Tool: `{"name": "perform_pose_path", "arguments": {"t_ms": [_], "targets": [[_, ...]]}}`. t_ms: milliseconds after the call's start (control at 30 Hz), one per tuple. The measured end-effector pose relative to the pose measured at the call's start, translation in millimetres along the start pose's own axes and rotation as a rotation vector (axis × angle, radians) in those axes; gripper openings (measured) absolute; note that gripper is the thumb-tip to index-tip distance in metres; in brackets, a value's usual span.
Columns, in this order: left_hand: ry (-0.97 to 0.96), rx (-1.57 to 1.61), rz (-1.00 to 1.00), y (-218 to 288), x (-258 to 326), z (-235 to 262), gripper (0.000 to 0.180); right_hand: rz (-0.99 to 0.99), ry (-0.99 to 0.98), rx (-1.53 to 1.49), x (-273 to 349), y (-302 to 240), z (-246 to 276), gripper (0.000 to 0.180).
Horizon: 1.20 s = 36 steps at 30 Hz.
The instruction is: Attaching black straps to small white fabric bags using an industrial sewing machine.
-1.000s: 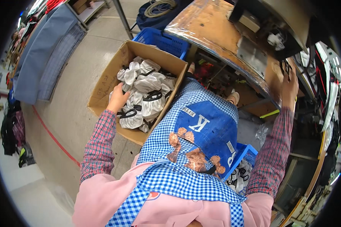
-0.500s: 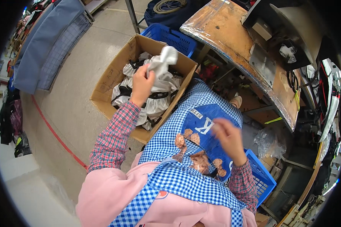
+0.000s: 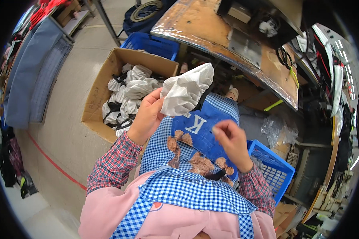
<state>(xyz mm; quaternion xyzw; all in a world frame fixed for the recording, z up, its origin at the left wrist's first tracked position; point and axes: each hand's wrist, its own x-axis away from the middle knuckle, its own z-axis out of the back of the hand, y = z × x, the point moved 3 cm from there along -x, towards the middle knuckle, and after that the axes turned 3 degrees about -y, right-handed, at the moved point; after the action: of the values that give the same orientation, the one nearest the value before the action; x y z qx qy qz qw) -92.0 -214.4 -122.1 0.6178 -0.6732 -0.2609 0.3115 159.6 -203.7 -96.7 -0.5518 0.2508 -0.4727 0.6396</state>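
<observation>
My left hand (image 3: 146, 115) is closed on a crumpled white fabric piece with black trim (image 3: 187, 89), pinching its near left end between thumb and fingers. The piece is held up above my lap, away from the cardboard box (image 3: 92, 101) on the left. Inside that box lies a heap of similar white fabric pieces (image 3: 133, 85) with black bands. My right hand (image 3: 232, 143) hovers over the blue front of my checked apron (image 3: 207, 137), its fingers curled in and nothing visible in them. A gap separates it from the white piece.
Behind the box stands a blue plastic crate (image 3: 151, 44). A plastic-wrapped worktable (image 3: 203, 26) runs across the far right, with a machine on it. Another blue basket (image 3: 270, 169) sits beside my right forearm. A grey-covered rack (image 3: 32, 79) stands at the left.
My left hand has brought the white fabric piece out from over the box, rightward and in front of me. My right hand has shifted slightly and its fingers are curled. The view has turned a little.
</observation>
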Motion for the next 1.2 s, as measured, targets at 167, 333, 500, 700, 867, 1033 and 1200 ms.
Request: {"name": "perform_pose_path", "arguments": {"t_ms": [167, 333, 500, 700, 867, 1033, 1200], "targets": [[-0.06, 0.034, 0.108, -16, 5, -24, 0.032, 0.072, 0.151, -0.108, -19, -19, -6, 0.02], [-0.035, -0.432, 0.044, -31, 6, -26, 0.038, 0.049, 0.121, -0.075, -28, -1, -3, 0.02], [-0.266, -1.593, -0.821, 0, 24, -92, 0.052, -0.054, -0.039, 0.371, -26, -14, 0, 0.019], [-0.534, -1.634, -0.36, -14, 1, -89, 0.054, -0.131, -0.306, -0.248, -25, -18, -5, 0.017], [-0.557, -1.471, -0.027, -23, -13, -74, 0.055, 0.077, -0.308, 0.056, -23, -18, -6, 0.022], [-0.576, -1.22, 0.134, -18, -23, -80, 0.058, 0.474, -0.201, 0.371, -24, -29, 4, 0.018], [-0.637, -1.334, 0.086, -13, -37, -90, 0.04, 0.71, -0.142, 0.498, -36, -39, 20, 0.014]]}}
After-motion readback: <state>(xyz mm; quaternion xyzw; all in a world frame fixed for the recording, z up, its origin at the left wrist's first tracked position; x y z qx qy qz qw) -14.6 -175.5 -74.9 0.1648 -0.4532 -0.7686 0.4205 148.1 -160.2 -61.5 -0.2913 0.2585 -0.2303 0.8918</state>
